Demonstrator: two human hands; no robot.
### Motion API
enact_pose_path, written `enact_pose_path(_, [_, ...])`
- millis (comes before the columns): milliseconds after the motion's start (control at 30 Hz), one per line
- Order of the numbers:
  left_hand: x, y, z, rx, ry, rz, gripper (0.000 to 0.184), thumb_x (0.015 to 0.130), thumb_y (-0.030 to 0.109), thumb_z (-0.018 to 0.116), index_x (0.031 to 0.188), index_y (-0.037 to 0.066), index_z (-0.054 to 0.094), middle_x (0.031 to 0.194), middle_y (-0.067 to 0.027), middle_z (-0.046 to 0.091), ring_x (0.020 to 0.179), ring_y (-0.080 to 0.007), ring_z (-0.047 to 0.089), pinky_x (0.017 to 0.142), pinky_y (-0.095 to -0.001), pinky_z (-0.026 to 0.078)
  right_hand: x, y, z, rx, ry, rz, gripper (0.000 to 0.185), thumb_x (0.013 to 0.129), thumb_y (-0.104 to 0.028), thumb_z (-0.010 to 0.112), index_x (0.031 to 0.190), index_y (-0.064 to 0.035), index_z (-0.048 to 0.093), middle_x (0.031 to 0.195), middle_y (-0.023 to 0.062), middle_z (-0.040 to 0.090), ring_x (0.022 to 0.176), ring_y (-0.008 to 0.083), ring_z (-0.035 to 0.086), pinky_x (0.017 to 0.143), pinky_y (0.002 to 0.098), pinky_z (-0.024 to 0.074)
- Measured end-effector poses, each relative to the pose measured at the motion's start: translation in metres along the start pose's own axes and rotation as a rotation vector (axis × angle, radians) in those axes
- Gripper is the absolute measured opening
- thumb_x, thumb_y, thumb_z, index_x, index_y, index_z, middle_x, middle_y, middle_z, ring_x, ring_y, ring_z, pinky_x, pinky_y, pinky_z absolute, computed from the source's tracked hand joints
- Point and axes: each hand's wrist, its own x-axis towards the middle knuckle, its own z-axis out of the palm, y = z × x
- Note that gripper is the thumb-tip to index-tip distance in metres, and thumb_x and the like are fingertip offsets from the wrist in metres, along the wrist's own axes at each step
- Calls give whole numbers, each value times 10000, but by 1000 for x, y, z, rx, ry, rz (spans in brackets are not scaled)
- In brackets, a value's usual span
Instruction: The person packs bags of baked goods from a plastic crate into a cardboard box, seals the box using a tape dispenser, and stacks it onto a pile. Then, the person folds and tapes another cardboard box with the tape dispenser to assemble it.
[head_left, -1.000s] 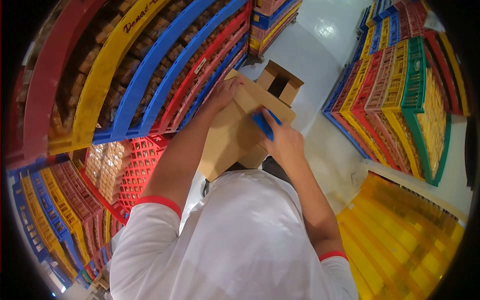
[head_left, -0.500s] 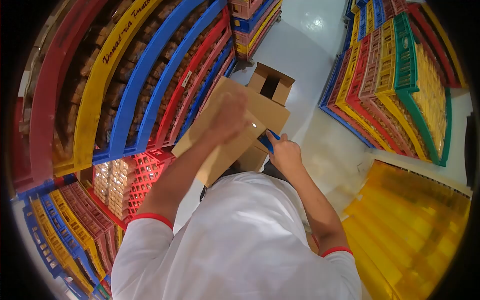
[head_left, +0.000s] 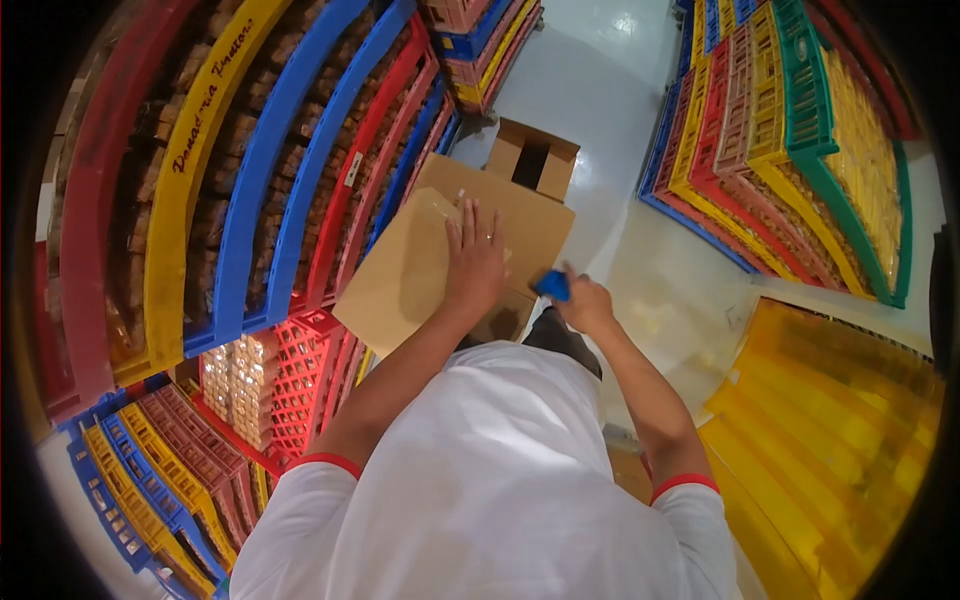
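A closed cardboard box (head_left: 400,285) is in front of my body, with a glossy strip of tape faintly visible on its top. My left hand (head_left: 476,262) presses flat on that top, fingers stretched out, a ring on one finger. At the box's right edge, my right hand (head_left: 588,303) is closed around a blue tape dispenser (head_left: 553,285), slightly blurred. The dispenser's front end is close to the cardboard edge; I cannot tell whether it touches. Just beyond stands a smaller open cardboard box (head_left: 558,172).
Tall stacks of coloured crates (head_left: 232,250) filled with packaged goods rise close on the left. More stacked crates (head_left: 735,150) stand on the right, above a yellow plastic strip curtain (head_left: 820,450). Pale floor (head_left: 600,90) runs between the stacks.
My left hand, blurred above the box before, now lies flat on its top. My right hand has moved slightly right and down with the tape dispenser, which has turned. The view has shifted a little.
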Motion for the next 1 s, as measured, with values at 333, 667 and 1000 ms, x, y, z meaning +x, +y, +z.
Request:
enact_pose_path(333, [-39,-15,-2,-100,-137,-122,1070,819,316,824,1622,4,191,1675,-333,90,1580,-457,71,1228,-667,109,20,-61,16,2149,229,339,443,963,-351,714,1258,-64,550,922,44,601,764,142,625,689,295,530])
enact_pose_path(667, [-42,-19,3,-32,-19,-70,1041,866,390,759,1599,-71,182,1662,-339,131,1573,-461,102,1233,-663,92,178,-48,-58,1311,-351,147,414,857,-428,812,1035,-67,719,819,21,625,679,96,527,571,275,386])
enact_pose_path(1000, [-11,-152,-2,-339,92,-365,585,1036,378,480,1482,0,466,1385,-310,557,1325,-430,517,1149,-521,363,177,-91,-98,1437,556,265,618,824,-466,850,1149,-17,576,864,87,649,718,186,628,645,332,511])
